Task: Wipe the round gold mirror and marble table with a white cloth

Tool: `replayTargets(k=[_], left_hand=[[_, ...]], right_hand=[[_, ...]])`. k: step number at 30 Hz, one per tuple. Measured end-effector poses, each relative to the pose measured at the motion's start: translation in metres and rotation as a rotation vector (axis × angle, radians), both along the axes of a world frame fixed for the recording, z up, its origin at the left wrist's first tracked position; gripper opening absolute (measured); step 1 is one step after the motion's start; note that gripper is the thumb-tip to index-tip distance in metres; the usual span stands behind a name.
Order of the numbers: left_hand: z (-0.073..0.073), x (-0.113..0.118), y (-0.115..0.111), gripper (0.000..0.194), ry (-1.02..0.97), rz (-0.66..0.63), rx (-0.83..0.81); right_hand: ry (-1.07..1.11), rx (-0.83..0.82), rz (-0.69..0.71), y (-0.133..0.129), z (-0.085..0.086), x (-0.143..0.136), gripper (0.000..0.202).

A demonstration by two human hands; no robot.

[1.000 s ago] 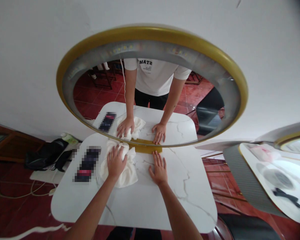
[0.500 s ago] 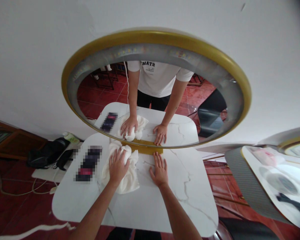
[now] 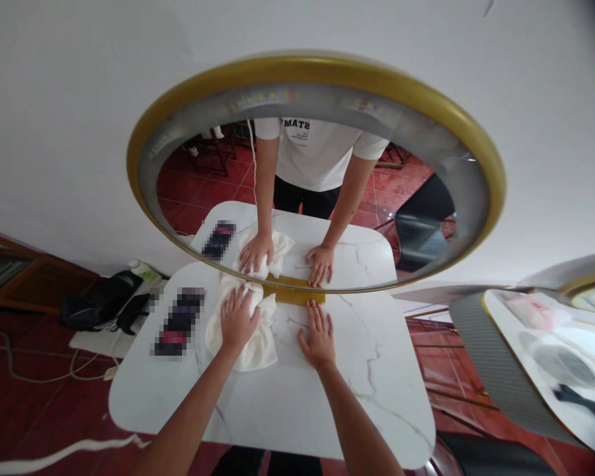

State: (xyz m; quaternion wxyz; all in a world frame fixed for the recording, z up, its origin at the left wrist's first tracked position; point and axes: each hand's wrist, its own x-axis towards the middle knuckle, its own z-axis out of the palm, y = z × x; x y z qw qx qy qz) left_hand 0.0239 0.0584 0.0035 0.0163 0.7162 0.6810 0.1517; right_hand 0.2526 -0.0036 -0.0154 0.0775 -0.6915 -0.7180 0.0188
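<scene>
Fingers of the left hand lie open and slightly spread, palm down on the rumpled white cloth, with no fold visibly pinched. The right hand is open and flat, holding nothing, fingertips at the near edge of the gold base below the round mirror. The cloth sits left on the marbled table; a careless sideways push could bunch it against the base, jogging the mirror, or nudge the pixelated dark object farther left
</scene>
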Motion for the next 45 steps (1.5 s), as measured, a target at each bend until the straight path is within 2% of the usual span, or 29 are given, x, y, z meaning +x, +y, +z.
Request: replayTargets(k=[7,12,17,29,34,38,45], left_hand=[[-0.004,0.006,-0.029,0.048,0.006,-0.054,-0.013],[-0.003,0.012,-0.04,0.048,-0.009,-0.078,-0.023],[-0.001,0.015,-0.037,0.049,0.013,-0.098,-0.021],[-0.003,0.025,-0.008,0.05,0.004,-0.098,-0.006],[-0.002,0.026,-0.013,0.05,0.018,-0.114,-0.011],[-0.002,0.029,-0.022,0.05,0.02,-0.179,-0.022],[0.004,0.048,-0.029,0.048,-0.047,-0.252,-0.024]], right_hand=[[-0.006,-0.005,0.0,0.0,0.002,0.0,0.074],[-0.005,-0.003,0.006,0.0,0.003,0.0,0.075],[0.004,-0.001,0.004,0.0,0.002,0.0,0.075],[0.004,-0.012,0.014,0.0,0.003,0.0,0.076],[0.004,-0.005,0.006,0.0,0.003,0.0,0.075],[0.003,-0.002,0.0,0.0,0.003,0.0,0.075],[0.004,-0.007,0.004,0.001,0.001,0.0,0.074]])
